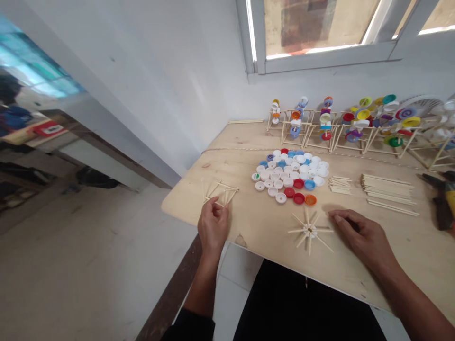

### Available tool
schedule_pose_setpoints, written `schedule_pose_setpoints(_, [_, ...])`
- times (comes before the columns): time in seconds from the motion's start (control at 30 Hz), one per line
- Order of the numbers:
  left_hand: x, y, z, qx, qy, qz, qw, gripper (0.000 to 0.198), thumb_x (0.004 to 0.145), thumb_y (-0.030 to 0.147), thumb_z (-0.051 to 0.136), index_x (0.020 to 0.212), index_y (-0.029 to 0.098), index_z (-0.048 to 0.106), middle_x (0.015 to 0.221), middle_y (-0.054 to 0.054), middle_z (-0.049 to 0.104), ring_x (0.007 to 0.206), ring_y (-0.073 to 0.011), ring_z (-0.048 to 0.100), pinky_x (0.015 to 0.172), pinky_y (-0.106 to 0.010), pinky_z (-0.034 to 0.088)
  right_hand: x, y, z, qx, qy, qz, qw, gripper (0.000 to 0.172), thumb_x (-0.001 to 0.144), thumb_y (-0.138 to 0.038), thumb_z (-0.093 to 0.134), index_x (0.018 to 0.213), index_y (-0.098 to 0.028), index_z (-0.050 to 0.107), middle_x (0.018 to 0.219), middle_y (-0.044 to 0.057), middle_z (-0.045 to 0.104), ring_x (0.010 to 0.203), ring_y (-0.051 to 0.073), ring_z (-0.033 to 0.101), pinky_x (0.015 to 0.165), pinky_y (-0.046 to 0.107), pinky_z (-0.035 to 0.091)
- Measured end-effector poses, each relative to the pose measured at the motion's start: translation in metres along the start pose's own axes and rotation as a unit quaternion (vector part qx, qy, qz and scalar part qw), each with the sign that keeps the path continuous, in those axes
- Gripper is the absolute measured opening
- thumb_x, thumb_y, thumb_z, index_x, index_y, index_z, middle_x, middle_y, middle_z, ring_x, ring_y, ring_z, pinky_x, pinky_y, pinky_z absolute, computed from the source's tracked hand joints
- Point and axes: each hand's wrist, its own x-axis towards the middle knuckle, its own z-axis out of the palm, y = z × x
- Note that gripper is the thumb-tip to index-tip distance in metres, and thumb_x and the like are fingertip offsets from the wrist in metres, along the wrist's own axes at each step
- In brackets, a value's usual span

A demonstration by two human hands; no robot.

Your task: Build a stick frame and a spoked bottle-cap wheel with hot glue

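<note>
My left hand [213,221] is closed, thumb and finger pinching the near edge of a small frame of thin wooden sticks [232,190] at the table's left end. A spoked wheel of short sticks [310,231], set around a white bottle cap, lies flat near the front edge. Just to its right, my right hand [360,234] hovers low with thumb and forefinger pressed together. Whether a small thing sits between those fingertips is hidden. Beyond the wheel spreads a cluster of white, red, blue and orange bottle caps [280,176].
Short sticks [340,185] and longer sticks [389,193] lie in piles on the right. At the right edge rests a black and yellow tool [442,199]. Several stick frames with cap wheels [325,121] line the back, behind a string [245,150]. A wall and window [320,57] stand behind.
</note>
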Motion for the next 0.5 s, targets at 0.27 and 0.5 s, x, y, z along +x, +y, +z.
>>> schedule_pose_setpoints(0.27, [0.001,0.005,0.004,0.1,-0.026,0.069,0.992,0.02,0.084,0.033,0.051,0.082,0.02,0.065,0.071,-0.004,0.064,0.068,-0.02,0.059,0.064,-0.031,0.043,-0.001,0.002,0.0,-0.007,0.001,-0.005,1.0,0.029,0.078,-0.047,0.058,0.084,-0.023,0.073,0.094,0.005,0.074,0.086,0.024,0.069,0.072,0.034,0.056])
schedule_pose_setpoints(0.5, [-0.036,0.045,0.009,0.041,-0.1,0.137,0.985,0.019,0.086,0.031,0.051,0.08,0.019,0.065,0.07,-0.003,0.065,0.069,-0.0184,0.06,0.067,-0.031,0.044,-0.001,0.0,-0.001,0.004,-0.011,0.004,1.0,0.031,0.078,-0.049,0.056,0.084,-0.023,0.073,0.095,0.005,0.074,0.086,0.024,0.069,0.074,0.035,0.055])
